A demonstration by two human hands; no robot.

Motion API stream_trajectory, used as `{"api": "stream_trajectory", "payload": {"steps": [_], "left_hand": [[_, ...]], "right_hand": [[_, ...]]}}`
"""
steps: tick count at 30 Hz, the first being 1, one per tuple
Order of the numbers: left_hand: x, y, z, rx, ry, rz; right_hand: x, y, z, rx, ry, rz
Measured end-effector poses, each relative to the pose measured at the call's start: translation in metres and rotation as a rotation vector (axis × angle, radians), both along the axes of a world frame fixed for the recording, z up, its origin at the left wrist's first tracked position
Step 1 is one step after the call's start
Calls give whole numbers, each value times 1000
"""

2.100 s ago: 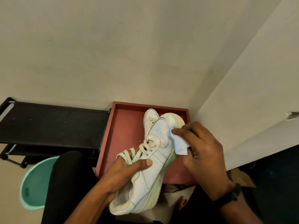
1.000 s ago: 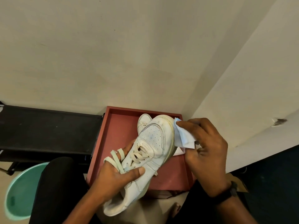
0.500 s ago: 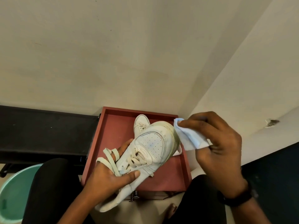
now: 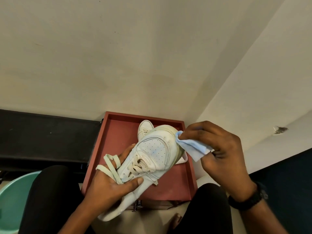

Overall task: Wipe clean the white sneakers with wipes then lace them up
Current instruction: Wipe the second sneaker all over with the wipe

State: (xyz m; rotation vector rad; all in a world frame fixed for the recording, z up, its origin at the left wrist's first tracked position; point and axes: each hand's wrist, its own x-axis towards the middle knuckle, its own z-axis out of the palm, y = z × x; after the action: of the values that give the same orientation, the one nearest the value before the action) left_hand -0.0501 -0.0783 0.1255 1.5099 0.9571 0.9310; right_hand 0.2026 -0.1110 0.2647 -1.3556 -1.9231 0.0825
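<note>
my left hand [image 4: 108, 184] grips the white sneaker [image 4: 152, 154] round its middle, thumb curled over the side below the eyelets and fingers underneath, with loose loops of its lace [image 4: 109, 164] draped across those fingers. i hold the sneaker up over the red tray [image 4: 118, 132], toe pointing away and to the right, heel low near my lap. my right hand [image 4: 224, 159] pinches a pale blue wipe [image 4: 192, 147] between thumb and curled fingers, and the wipe's upper corner touches the right edge of the toe, where the rubber looks yellowed and smudged. the second sneaker [image 4: 144, 129] lies in the tray behind the held one, only its front end showing near the tray's far wall. a black watch [image 4: 249, 200] sits on my right wrist. a black shelf [image 4: 47, 137] stands left of the tray against the wall, and part of a teal basin [image 4: 11, 200] shows at the lower left beside my left knee.
</note>
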Motion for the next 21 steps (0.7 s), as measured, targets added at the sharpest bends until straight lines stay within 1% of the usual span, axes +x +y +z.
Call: {"api": "stream_trajectory", "payload": {"steps": [3,6,9,11,13,15,18,21], "left_hand": [[3,-2,1,-29,-16,2],[8,-3,4,-63,-53,6],[9,-3,4,-124,-134,15],[7,-2,2,-119,-152,18],[4,-1,2,-80,-109,9],[1,-1,1,-13,-12,-5],[-1,-1,0,98,108,-10],[-1,-2,0,58,57,-19]], "right_hand": [[-6,-8,-6,45,49,-19],[-6,-13,-9,37,24,-37],[-5,-13,-10,-13,-25,22],[-6,-14,-6,-21,-45,37],[-7,-13,2,9,-1,30],[-6,-10,9,55,66,35],[-5,3,11,41,8,10],[-4,11,6,3,-34,-9]]}}
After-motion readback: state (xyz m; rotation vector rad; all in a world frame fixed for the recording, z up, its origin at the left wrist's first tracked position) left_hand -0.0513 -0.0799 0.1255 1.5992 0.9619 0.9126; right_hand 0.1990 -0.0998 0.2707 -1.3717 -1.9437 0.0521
